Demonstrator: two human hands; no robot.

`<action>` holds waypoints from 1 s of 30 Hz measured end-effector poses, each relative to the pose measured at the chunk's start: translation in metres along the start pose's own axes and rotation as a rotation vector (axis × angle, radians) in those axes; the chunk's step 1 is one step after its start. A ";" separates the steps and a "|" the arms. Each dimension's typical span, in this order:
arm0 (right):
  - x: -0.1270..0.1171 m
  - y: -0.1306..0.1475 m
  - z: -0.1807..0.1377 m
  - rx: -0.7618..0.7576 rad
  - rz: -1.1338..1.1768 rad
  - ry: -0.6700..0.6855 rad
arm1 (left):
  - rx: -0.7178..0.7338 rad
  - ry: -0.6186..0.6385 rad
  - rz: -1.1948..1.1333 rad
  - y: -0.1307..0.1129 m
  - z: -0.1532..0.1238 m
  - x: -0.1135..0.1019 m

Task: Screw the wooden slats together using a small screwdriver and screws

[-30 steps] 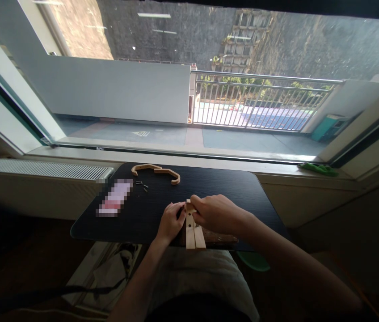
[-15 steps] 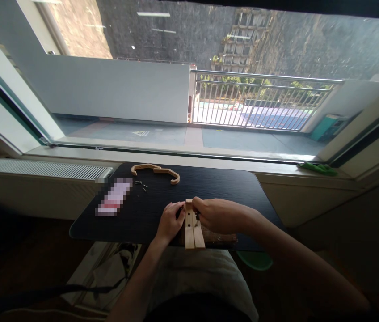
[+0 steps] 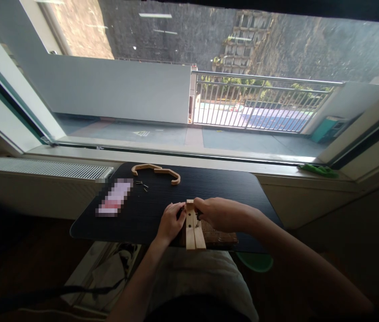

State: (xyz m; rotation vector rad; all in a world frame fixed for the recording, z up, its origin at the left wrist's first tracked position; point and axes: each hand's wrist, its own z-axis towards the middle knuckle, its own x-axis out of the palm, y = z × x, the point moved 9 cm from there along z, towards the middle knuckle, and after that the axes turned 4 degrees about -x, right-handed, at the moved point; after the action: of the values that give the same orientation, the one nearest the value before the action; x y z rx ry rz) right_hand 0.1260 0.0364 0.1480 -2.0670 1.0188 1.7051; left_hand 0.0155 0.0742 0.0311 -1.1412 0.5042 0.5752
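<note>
Midway, it seems: the right hand (image 3: 219,213) has its grip curled round a dark item (image 3: 199,215) over the wooden piece (image 3: 191,235) at the near edge of the worktop (image 3: 223,185), left hand (image 3: 172,222) alongside, closure unclear, curved pieces (image 3: 167,171) and loose screws (image 3: 139,182) lying unattached.

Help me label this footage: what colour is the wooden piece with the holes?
The wooden piece is pale beige, seen best in the head view.
</note>
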 end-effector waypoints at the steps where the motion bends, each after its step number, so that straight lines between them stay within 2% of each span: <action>1: 0.000 0.000 0.000 0.004 -0.003 0.001 | 0.000 -0.001 -0.001 0.000 0.000 0.000; 22: -0.005 -0.004 -0.002 0.090 -0.059 -0.066 | -0.006 -0.012 -0.013 -0.001 -0.001 -0.002; 30: -0.005 -0.005 -0.001 0.127 -0.099 -0.038 | -0.023 0.013 -0.021 -0.001 0.000 -0.001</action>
State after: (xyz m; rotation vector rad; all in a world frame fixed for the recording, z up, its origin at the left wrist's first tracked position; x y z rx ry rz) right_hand 0.1300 0.0410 0.1521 -1.9641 0.9691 1.5834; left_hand 0.0152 0.0734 0.0328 -1.1711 0.4971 0.5574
